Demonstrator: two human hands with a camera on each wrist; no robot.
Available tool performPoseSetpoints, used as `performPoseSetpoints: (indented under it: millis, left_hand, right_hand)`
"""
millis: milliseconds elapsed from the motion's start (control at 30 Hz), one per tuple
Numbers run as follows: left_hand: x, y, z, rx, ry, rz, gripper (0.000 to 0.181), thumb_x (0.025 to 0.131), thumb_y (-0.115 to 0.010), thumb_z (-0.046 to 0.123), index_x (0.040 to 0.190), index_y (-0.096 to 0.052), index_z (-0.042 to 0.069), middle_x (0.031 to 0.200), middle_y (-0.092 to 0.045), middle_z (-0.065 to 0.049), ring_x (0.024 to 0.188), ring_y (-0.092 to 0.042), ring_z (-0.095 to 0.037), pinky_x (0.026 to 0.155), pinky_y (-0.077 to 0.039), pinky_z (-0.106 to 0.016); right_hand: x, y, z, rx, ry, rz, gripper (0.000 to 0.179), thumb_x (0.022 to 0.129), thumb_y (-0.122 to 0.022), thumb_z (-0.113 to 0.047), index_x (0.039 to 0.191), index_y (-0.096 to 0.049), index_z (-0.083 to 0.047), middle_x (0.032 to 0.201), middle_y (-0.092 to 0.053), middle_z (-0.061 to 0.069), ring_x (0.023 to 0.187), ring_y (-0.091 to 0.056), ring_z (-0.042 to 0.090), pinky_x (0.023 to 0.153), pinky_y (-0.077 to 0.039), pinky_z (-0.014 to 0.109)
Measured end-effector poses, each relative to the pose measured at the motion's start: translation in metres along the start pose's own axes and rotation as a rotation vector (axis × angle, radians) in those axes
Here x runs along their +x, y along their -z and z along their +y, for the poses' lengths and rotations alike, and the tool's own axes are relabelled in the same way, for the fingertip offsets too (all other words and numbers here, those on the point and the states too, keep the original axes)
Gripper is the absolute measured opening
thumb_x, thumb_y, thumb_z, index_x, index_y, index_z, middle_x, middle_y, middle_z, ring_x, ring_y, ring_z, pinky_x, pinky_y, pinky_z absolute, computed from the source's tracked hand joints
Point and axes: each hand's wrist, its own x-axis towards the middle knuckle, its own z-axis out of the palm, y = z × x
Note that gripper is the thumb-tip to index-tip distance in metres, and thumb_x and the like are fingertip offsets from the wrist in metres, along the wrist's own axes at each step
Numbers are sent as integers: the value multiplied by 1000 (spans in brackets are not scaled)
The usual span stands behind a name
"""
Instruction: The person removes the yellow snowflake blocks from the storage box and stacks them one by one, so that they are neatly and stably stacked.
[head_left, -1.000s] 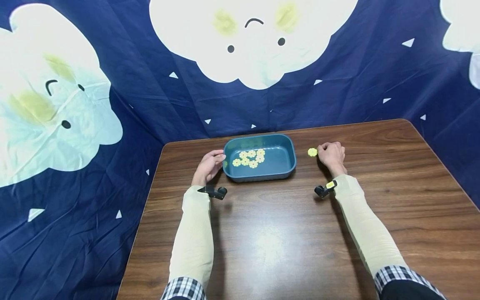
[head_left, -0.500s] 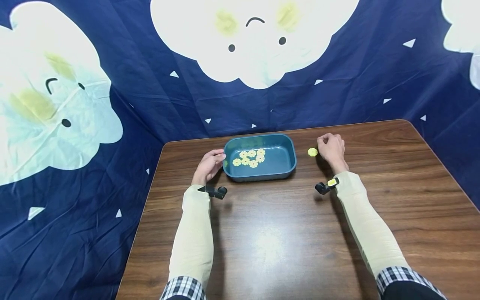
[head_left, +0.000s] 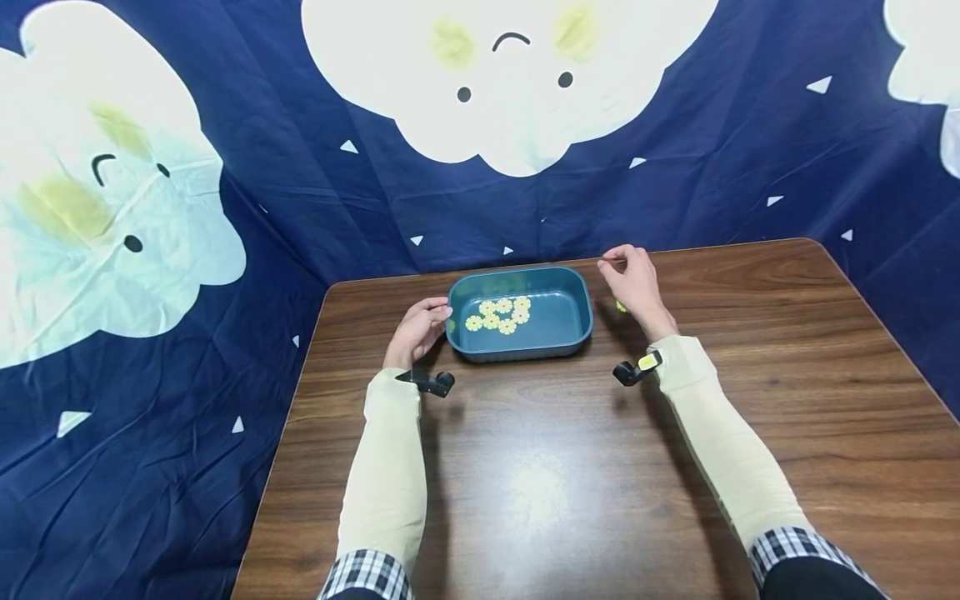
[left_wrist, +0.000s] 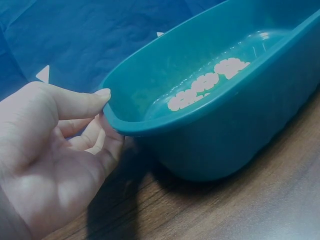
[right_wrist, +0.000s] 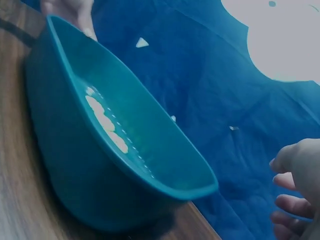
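A teal plastic bin [head_left: 525, 337] stands near the table's back edge. Several yellow-and-white flower-shaped pieces [head_left: 491, 321] lie on its floor, towards the left side. My left hand [head_left: 417, 331] pinches the bin's left rim; the left wrist view shows the thumb [left_wrist: 87, 102] over the edge and the other fingers below it outside. Just beyond the opposite end, my right hand [head_left: 636, 286] hovers with loosely bent fingers, apart from the bin. Nothing shows in its fingers in the right wrist view. One more flower piece [head_left: 620, 307] lies on the table, mostly hidden beneath that hand.
The wooden table [head_left: 540, 467] ends close behind the bin. A dark blue cloth [head_left: 480, 217] printed with white clouds hangs behind and to the left. Each wrist carries a small black camera, such as the right one [head_left: 628, 372].
My right hand has lifted from the table beside the loose flower piece and moved left and back towards the bin, now covering most of that piece. The left hand and bin have stayed put.
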Motion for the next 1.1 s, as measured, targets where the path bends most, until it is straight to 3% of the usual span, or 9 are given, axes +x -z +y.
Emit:
performPoseSetpoints:
  millis: [233,467,733,867,1100]
  left_hand:
    - [2,-1,-1,24,1,12,16,95,-50,-3,109,-47,5,78,-56,3,74,-51,-8,69,-44,-20]
    - [0,-2,0,26,5,24,19,95,-51,-3,112,-47,4,76,-56,5,74,-50,-8,70,-43,-20]
    - [4,4,-8,18,-72,-15,25,91,-59,0,114,-51,-1,78,-55,3,72,-48,-8,68,-41,-20]
    - [3,0,-4,39,-27,34,22,93,-53,-3,115,-48,0,76,-55,5,72,-47,-8,68,-42,-20]
    - [3,1,-1,8,10,16,20,94,-51,-4,113,-47,3,76,-55,4,74,-47,-10,68,-42,-20]
  right_hand:
    - [-3,-18,-13,35,50,-64,31,91,-63,-21,114,-57,-1,117,-52,19,108,-52,33,95,-41,44]
    - [-10,-39,-23,72,100,-106,32,91,-64,-19,115,-57,-1,115,-52,18,106,-51,31,93,-42,44]
    - [-15,-63,-30,77,138,-169,31,90,-65,-19,114,-56,-2,118,-52,17,112,-50,37,97,-41,44]
    - [-18,-72,-32,61,118,-219,34,90,-65,-20,116,-56,-1,120,-53,16,112,-50,36,97,-40,44]
    - [-19,-87,-33,-3,46,-345,35,92,-62,-22,122,-54,-4,121,-50,15,107,-48,29,93,-41,43]
